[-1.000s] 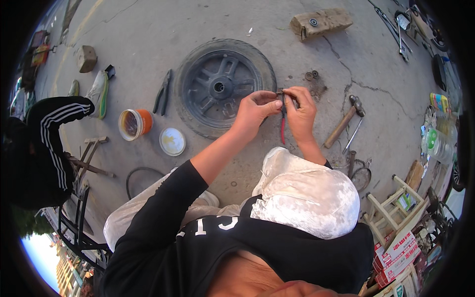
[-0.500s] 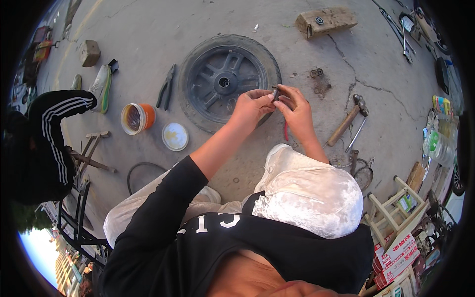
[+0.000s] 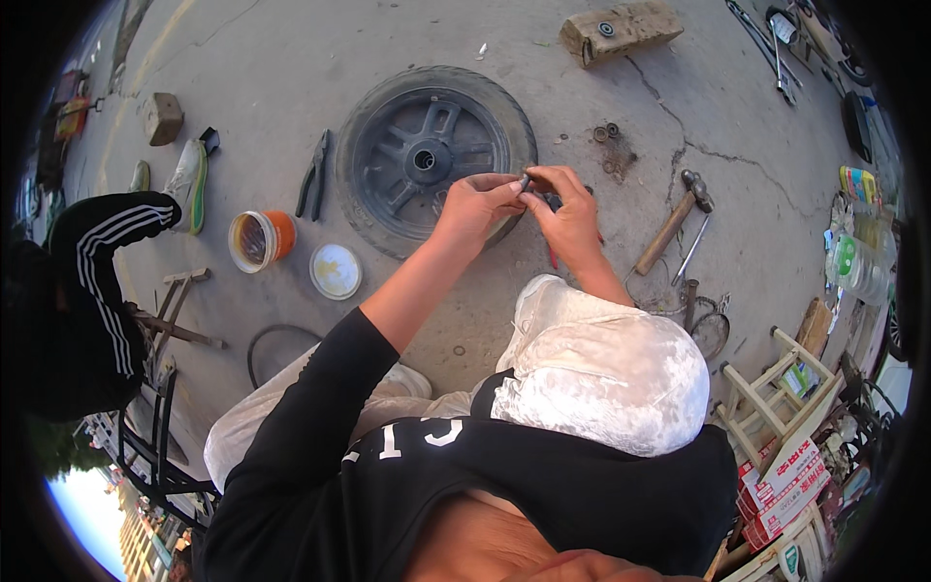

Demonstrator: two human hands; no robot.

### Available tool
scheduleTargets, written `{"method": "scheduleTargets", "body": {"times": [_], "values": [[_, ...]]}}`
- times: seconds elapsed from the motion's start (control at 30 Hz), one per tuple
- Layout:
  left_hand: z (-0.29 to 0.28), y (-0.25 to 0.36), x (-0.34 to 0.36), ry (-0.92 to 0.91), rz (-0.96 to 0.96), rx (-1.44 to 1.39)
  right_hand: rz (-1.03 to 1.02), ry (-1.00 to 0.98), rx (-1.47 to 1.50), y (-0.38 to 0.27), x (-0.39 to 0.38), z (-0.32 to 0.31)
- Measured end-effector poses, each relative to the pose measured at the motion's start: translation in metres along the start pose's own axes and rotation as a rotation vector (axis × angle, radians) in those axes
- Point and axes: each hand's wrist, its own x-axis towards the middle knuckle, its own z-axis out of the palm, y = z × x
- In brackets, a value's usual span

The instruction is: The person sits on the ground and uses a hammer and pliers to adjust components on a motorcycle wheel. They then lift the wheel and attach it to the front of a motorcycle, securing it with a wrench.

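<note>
My left hand (image 3: 477, 209) and my right hand (image 3: 567, 215) meet over the near right edge of a wheel with a black tyre (image 3: 364, 209). Between their fingertips they pinch a small dark metal part (image 3: 525, 181), mostly covered by the fingers; its exact kind does not show. The wheel lies flat on the ground, its hub (image 3: 425, 161) with a round open bore facing up. Just below my right hand, a red-handled tool (image 3: 553, 256) shows in part.
Left of the wheel lie pliers (image 3: 312, 177), an orange tub (image 3: 279, 236) of grease and its lid (image 3: 337, 271). A hammer (image 3: 669, 228) and thin rod (image 3: 690, 250) lie right. Beyond, a wooden block (image 3: 635, 34) bears a bearing (image 3: 606, 29). Another person's leg (image 3: 102, 252) is at left.
The view has shifted slightly, so the ground things sit a little further left. Both hands still pinch the small part, which has turned a little between the fingertips.
</note>
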Motion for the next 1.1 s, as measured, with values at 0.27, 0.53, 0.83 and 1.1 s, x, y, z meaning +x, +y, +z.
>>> {"method": "scheduleTargets", "body": {"times": [0.27, 0.53, 0.83, 1.1], "values": [[-0.004, 0.003, 0.002, -0.039, -0.041, -0.029, 0.005, 0.043, 0.076, 0.003, 0.001, 0.006], [-0.015, -0.002, 0.005, -0.107, -0.108, -0.146, 0.015, -0.011, 0.058, 0.005, 0.002, 0.006], [-0.014, -0.004, 0.005, -0.078, -0.06, -0.056, 0.254, -0.061, 0.336, 0.015, 0.0, 0.01], [-0.069, 0.042, 0.019, 0.259, 0.318, 0.6, 0.363, -0.04, 0.301, 0.027, -0.004, -0.002]]}}
